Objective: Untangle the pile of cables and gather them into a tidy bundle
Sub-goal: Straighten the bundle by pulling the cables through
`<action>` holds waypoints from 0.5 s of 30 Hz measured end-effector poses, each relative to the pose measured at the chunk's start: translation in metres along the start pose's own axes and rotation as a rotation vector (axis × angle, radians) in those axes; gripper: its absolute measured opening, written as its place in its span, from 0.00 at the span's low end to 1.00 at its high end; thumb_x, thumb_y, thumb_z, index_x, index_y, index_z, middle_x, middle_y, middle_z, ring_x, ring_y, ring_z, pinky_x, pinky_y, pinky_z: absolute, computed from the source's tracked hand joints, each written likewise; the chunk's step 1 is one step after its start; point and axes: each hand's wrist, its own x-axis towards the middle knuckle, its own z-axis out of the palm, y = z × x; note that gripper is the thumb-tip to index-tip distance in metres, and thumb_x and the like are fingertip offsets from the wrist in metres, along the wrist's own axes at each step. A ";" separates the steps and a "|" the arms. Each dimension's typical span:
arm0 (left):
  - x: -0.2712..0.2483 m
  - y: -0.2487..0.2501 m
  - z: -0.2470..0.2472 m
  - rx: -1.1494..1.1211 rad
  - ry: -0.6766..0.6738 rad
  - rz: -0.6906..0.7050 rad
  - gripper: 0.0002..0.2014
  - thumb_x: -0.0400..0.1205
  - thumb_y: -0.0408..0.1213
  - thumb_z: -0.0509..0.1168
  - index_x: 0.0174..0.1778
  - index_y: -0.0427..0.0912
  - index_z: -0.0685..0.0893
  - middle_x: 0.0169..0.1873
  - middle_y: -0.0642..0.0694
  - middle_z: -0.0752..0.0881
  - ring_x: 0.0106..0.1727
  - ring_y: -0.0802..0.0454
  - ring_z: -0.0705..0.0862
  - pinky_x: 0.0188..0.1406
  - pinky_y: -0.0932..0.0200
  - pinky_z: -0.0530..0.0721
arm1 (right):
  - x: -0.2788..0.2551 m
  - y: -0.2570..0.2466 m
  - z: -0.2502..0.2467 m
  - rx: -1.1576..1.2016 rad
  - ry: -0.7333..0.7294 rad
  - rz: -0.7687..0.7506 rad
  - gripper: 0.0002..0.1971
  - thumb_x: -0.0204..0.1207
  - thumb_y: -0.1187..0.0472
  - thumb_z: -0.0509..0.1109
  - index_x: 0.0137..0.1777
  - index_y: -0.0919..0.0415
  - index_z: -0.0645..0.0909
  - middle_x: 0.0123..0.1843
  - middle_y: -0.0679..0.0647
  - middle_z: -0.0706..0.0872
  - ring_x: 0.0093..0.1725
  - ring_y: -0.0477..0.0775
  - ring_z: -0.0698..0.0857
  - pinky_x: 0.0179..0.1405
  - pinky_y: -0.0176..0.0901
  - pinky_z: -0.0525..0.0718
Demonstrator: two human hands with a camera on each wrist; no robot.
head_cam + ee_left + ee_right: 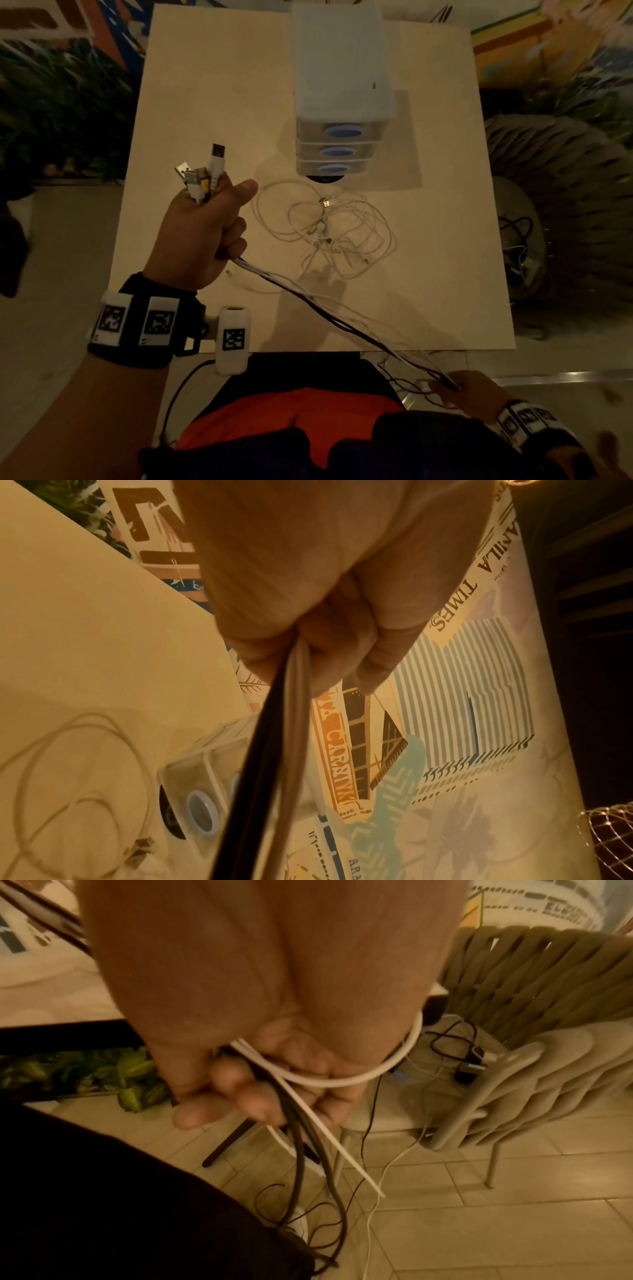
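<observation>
Your left hand [202,233] grips the cable bundle [329,317] — USB plugs [205,171] pointing up, away from you — cords running diagonally to your right hand [469,390], fingers apparently curled round them.

On the table [212,85], the drawer unit [339,102] stands at the far middle. Just in front of the drawer unit lies the tangled pile of cables [329,229]. Left of the pile, above the table, the left hand [202,229] holds a bundle of cables [329,313], plug ends [202,171] sticking up; the bundle runs past the pile's near side, over the table's near edge, to the right hand [472,390]. A chair [555,205] stands right of the table.
</observation>
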 end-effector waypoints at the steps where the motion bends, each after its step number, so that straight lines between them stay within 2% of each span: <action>1: 0.001 -0.003 0.002 0.010 -0.007 -0.002 0.26 0.87 0.32 0.64 0.37 0.47 0.49 0.25 0.48 0.51 0.18 0.57 0.53 0.17 0.67 0.57 | 0.001 -0.002 0.004 -0.029 -0.014 -0.001 0.20 0.76 0.30 0.68 0.45 0.44 0.89 0.42 0.42 0.91 0.41 0.40 0.87 0.44 0.32 0.82; 2: 0.001 -0.005 0.004 0.019 -0.018 -0.007 0.26 0.87 0.32 0.64 0.37 0.47 0.50 0.25 0.48 0.51 0.18 0.57 0.53 0.18 0.67 0.57 | 0.004 -0.005 0.007 -0.062 -0.028 -0.030 0.28 0.68 0.21 0.66 0.52 0.42 0.87 0.49 0.41 0.90 0.48 0.40 0.88 0.51 0.34 0.84; 3: 0.002 -0.007 0.006 0.021 -0.034 -0.015 0.27 0.86 0.33 0.65 0.36 0.47 0.50 0.25 0.48 0.51 0.18 0.57 0.53 0.18 0.66 0.56 | 0.012 -0.004 0.012 -0.096 -0.031 -0.084 0.41 0.58 0.13 0.61 0.60 0.41 0.85 0.56 0.39 0.89 0.56 0.42 0.87 0.58 0.37 0.83; 4: 0.002 -0.008 0.008 0.021 -0.053 -0.020 0.27 0.86 0.33 0.65 0.35 0.48 0.50 0.25 0.49 0.51 0.17 0.56 0.53 0.18 0.66 0.56 | 0.018 -0.006 0.015 -0.123 -0.041 -0.130 0.50 0.50 0.09 0.57 0.66 0.41 0.83 0.61 0.39 0.87 0.61 0.43 0.86 0.64 0.40 0.82; 5: 0.003 -0.008 0.008 0.021 -0.069 -0.022 0.27 0.85 0.33 0.65 0.35 0.48 0.51 0.24 0.49 0.52 0.17 0.56 0.53 0.19 0.65 0.56 | 0.018 -0.015 0.013 -0.142 -0.045 -0.146 0.54 0.50 0.10 0.58 0.72 0.42 0.80 0.66 0.40 0.85 0.66 0.43 0.84 0.68 0.40 0.81; 7: 0.005 -0.007 0.010 0.027 -0.075 -0.025 0.27 0.87 0.32 0.64 0.35 0.49 0.51 0.24 0.49 0.52 0.17 0.56 0.53 0.19 0.64 0.54 | 0.010 -0.042 -0.001 -0.211 -0.042 -0.152 0.48 0.65 0.20 0.68 0.82 0.46 0.72 0.76 0.43 0.80 0.73 0.45 0.79 0.74 0.40 0.76; 8: 0.005 -0.007 0.011 0.029 -0.069 -0.029 0.26 0.87 0.31 0.64 0.35 0.49 0.51 0.24 0.49 0.52 0.17 0.56 0.53 0.19 0.64 0.53 | 0.005 -0.054 -0.010 -0.262 -0.048 -0.162 0.44 0.70 0.26 0.70 0.83 0.46 0.70 0.78 0.44 0.78 0.75 0.45 0.77 0.75 0.39 0.75; 10: 0.006 -0.008 0.015 0.029 -0.061 -0.038 0.26 0.88 0.30 0.63 0.35 0.49 0.52 0.23 0.51 0.53 0.17 0.57 0.53 0.19 0.64 0.54 | -0.009 -0.079 -0.038 -0.344 -0.142 -0.176 0.45 0.67 0.24 0.72 0.81 0.46 0.71 0.78 0.44 0.77 0.74 0.46 0.77 0.73 0.39 0.74; 11: 0.005 -0.009 0.016 0.030 -0.060 -0.046 0.26 0.88 0.30 0.63 0.34 0.49 0.52 0.22 0.52 0.54 0.17 0.57 0.53 0.18 0.65 0.56 | -0.019 -0.095 -0.055 -0.365 -0.175 -0.194 0.46 0.64 0.23 0.72 0.79 0.45 0.74 0.75 0.43 0.79 0.72 0.44 0.79 0.72 0.39 0.76; 13: 0.005 -0.012 0.019 0.035 -0.066 -0.061 0.26 0.88 0.30 0.63 0.33 0.50 0.54 0.21 0.53 0.55 0.17 0.56 0.54 0.18 0.66 0.58 | -0.037 -0.129 -0.090 -0.332 -0.102 -0.300 0.36 0.68 0.25 0.71 0.72 0.43 0.80 0.66 0.38 0.85 0.62 0.39 0.84 0.66 0.39 0.82; 15: 0.006 -0.014 0.020 0.035 -0.067 -0.073 0.26 0.88 0.30 0.63 0.32 0.51 0.55 0.22 0.53 0.54 0.17 0.56 0.54 0.18 0.66 0.59 | -0.050 -0.169 -0.117 -0.214 0.175 -0.459 0.23 0.75 0.29 0.66 0.60 0.42 0.86 0.50 0.36 0.88 0.48 0.37 0.86 0.56 0.45 0.86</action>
